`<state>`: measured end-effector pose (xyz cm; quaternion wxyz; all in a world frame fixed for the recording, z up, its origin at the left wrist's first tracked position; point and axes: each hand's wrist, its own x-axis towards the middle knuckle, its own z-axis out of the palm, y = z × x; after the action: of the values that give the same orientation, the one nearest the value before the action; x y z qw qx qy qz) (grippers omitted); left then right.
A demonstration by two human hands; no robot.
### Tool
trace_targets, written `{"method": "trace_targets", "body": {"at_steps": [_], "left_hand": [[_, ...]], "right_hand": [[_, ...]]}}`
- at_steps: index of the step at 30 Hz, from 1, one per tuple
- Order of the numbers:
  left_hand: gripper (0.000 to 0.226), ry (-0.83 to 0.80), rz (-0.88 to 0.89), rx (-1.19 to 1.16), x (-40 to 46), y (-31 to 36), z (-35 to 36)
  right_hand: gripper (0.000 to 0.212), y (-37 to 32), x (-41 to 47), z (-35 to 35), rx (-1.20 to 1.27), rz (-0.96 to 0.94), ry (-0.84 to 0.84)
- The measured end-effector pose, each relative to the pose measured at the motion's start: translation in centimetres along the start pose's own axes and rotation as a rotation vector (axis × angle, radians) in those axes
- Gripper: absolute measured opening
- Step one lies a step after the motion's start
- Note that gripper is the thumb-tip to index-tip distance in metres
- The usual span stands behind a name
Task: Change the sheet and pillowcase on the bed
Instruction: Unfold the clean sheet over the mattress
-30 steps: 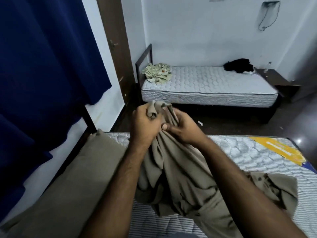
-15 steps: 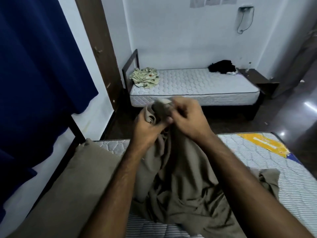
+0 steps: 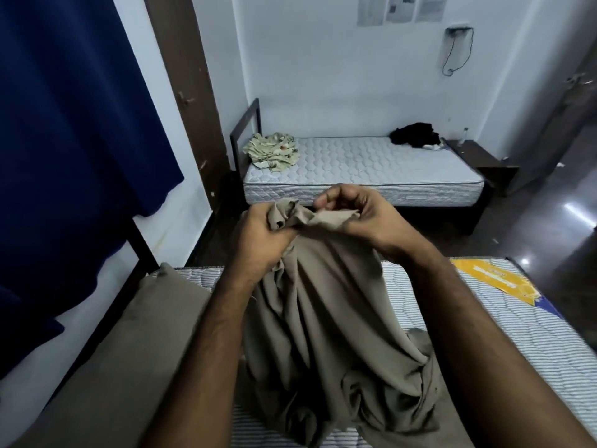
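Soft, light, limp khaki sheet (image 3: 323, 318), bunched mid-mattress (image 3: 533, 344), lifted by its top. Left hand (image 3: 258, 240) clenched round a gathered wad; right hand (image 3: 365, 215) pinching the hem beside it. Best held at hem corners; likely slack, prone to tangling.

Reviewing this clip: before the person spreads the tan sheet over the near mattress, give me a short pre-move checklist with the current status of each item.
1. Left hand grips the bunched edge of the tan sheet: ok.
2. Right hand pinches the same edge: ok.
3. A corner has been found: cannot tell, the edge is bunched.
4. Sheet untangled: not ok, its lower part lies crumpled on the near mattress.
5. Mattress bare for spreading: not ok, the pillow and yellow label lie on it.
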<state>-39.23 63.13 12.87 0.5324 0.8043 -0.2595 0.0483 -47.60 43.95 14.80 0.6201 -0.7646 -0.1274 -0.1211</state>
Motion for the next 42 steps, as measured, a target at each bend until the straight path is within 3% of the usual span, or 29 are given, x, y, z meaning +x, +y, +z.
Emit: {"method": "trace_targets", "body": {"at_steps": [4, 6, 8, 10, 12, 15, 16, 17, 19, 21, 23, 25, 28, 30, 32, 35, 39, 42], "left_hand": [[0.046, 0.245, -0.031, -0.133, -0.3, 0.9, -1.0], [0.023, 0.282, -0.086, -0.225, -0.5, 1.6, -0.9], [0.023, 0.308, -0.133, -0.249, -0.7, 1.7, -0.6], [0.024, 0.319, -0.178, -0.281, -0.8, 1.6, -0.2], [0.016, 0.310, -0.231, -0.361, -0.8, 1.1, 0.1], [0.009, 0.211, -0.215, -0.493, -1.5, 0.9, 1.2], [0.011, 0.150, -0.181, -0.522, -1.9, 0.9, 1.9], [0.024, 0.081, -0.143, -0.552, -2.2, 1.0, 2.4], [0.048, -0.039, -0.069, -0.658, -2.5, 1.2, 3.1], [0.061, -0.092, -0.032, -0.695, -2.3, 1.1, 2.8], [0.062, -0.177, -0.013, -0.605, -2.2, 1.2, 2.2], [0.049, -0.235, -0.003, -0.521, -2.2, 1.5, 1.8], [0.028, -0.097, -0.022, -0.500, -1.6, 1.6, 1.6], [0.032, 0.089, -0.051, -0.489, -1.2, 1.3, 1.4], [0.038, 0.210, -0.065, -0.492, -1.1, 1.1, 1.4], [0.027, 0.308, -0.106, -0.629, -1.4, 2.0, 1.4], [0.031, 0.399, -0.166, -0.776, -1.7, 2.6, 0.6], [0.041, 0.350, -0.142, -0.709, -1.9, 2.4, 0.1]], "right_hand": [[0.012, 0.6, -0.3, -1.0, -0.030, 0.104, -0.163], [0.018, 1.5, -0.3, -0.9, 0.020, 0.155, -0.131], [0.029, 2.2, -0.4, -0.5, 0.009, 0.171, -0.137], [0.013, 2.5, -0.5, -0.1, 0.007, 0.195, -0.103], [0.017, 2.4, 0.1, 0.3, -0.052, 0.182, 0.111], [0.018, 1.5, 1.5, 1.5, -0.185, 0.018, 0.595], [0.015, 0.8, 1.9, 2.2, -0.228, -0.036, 0.630], [0.015, -0.1, 2.0, 3.1, -0.263, -0.056, 0.593], [0.035, -1.5, 1.7, 4.4, -0.412, -0.042, 0.455], [0.049, -2.0, 1.5, 4.3, -0.619, -0.036, 0.436], [0.048, -1.8, 1.3, 4.0, -0.728, -0.009, 0.435], [0.042, -1.1, 1.1, 3.9, -0.604, -0.015, 0.381], [0.024, 0.0, 0.3, 3.4, -0.095, -0.042, 0.312], [0.010, 1.0, -0.7, 3.3, 0.066, -0.029, 0.168], [0.017, 2.5, -1.5, 3.5, 0.104, 0.005, 0.044], [0.027, 5.6, -1.9, 3.7, 0.102, 0.110, -0.022], [0.071, 9.5, -3.0, 3.2, 0.038, 0.297, 0.005], [0.081, 10.3, -3.7, 2.6, 0.063, 0.311, 0.103]]}}
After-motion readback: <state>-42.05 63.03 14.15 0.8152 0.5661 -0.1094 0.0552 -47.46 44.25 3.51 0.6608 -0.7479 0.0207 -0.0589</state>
